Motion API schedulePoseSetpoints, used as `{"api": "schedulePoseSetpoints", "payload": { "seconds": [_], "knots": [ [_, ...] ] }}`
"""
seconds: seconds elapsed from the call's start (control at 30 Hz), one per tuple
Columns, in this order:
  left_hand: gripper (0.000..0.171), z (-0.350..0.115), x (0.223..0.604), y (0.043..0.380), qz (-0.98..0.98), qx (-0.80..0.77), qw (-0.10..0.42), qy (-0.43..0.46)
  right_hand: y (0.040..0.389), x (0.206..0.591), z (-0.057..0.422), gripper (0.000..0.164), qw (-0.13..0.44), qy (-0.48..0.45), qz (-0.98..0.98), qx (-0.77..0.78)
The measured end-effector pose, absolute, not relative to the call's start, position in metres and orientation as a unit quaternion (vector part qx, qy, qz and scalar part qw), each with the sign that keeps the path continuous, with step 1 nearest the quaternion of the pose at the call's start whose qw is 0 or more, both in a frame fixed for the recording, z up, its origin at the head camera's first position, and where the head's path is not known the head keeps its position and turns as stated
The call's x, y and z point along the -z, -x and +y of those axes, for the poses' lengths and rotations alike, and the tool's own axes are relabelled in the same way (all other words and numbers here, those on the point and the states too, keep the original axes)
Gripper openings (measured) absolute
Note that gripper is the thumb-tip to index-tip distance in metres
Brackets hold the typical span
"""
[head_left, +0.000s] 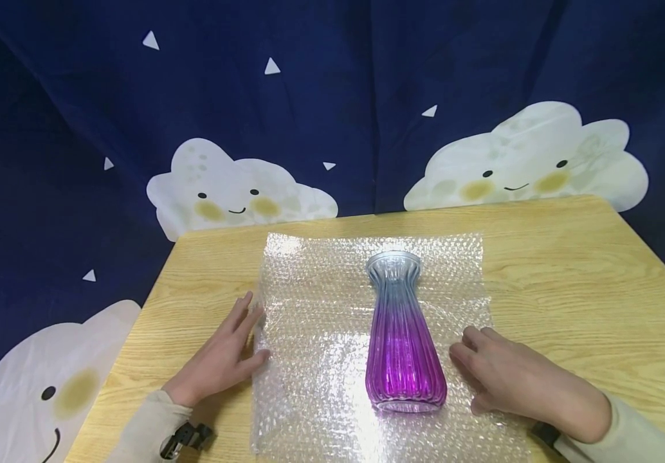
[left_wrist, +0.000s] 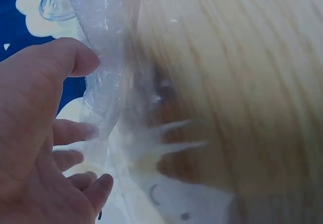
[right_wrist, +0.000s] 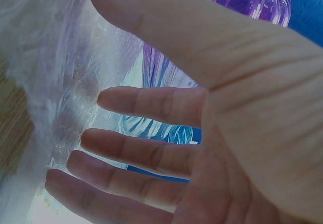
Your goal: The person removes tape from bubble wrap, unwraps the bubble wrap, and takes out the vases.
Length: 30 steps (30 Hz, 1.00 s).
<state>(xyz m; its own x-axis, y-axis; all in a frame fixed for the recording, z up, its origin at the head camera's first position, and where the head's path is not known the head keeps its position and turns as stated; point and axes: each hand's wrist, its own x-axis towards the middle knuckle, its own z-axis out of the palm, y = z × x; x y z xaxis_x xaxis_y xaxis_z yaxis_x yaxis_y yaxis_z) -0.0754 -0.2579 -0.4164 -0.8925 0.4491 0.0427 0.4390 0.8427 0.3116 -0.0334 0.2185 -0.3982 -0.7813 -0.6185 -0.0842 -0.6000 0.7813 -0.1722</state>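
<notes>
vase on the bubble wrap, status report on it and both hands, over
Left hand at left edge of bubble wrap, right hand at right edge. Vase between them, neither gripping it. Nothing seen in the way.

Vase (head_left: 402, 347) on bubble wrap (head_left: 315, 360) on table (head_left: 587, 276); curtain (head_left: 309, 109) behind.

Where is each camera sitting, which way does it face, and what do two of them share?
Head: on the person's head, facing forward and down at the vase lying on bubble wrap; the left hand, right hand and sleeves show.
Left wrist: on that wrist, facing the bubble wrap's edge and tabletop; left thumb and fingers show.
Right wrist: on that wrist, facing the bubble wrap and vase; right palm, thumb and fingers show.
Shared: head and right wrist both show the right hand and vase.
</notes>
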Motion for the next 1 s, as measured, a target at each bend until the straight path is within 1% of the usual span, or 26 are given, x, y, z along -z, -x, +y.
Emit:
{"api": "schedulePoseSetpoints", "payload": {
  "seconds": [0.13,0.3,0.4,0.67,0.8,1.0],
  "knots": [
    [0.074,-0.258,0.414,0.077,0.961,-0.152,0.031,-0.230,0.033,0.398,0.218,0.056,0.067,0.323,0.942,0.066],
    [0.065,-0.261,0.413,0.079,0.958,-0.185,0.063,-0.210,0.033,0.398,0.219,0.056,0.070,0.320,0.942,0.069],
    [0.066,-0.263,0.413,0.080,0.956,-0.197,0.079,-0.200,0.032,0.398,0.219,0.056,0.072,0.318,0.943,0.072],
    [0.074,-0.269,0.406,0.084,0.955,-0.182,0.105,-0.210,0.033,0.397,0.218,0.056,0.078,0.313,0.944,0.074],
    [0.071,-0.273,0.401,0.087,0.950,-0.185,0.125,-0.220,0.033,0.397,0.218,0.056,0.075,0.315,0.943,0.073],
    [0.064,-0.282,0.397,0.092,0.936,-0.214,0.174,-0.220,0.034,0.398,0.218,0.056,0.073,0.318,0.942,0.076]
  ]
}}
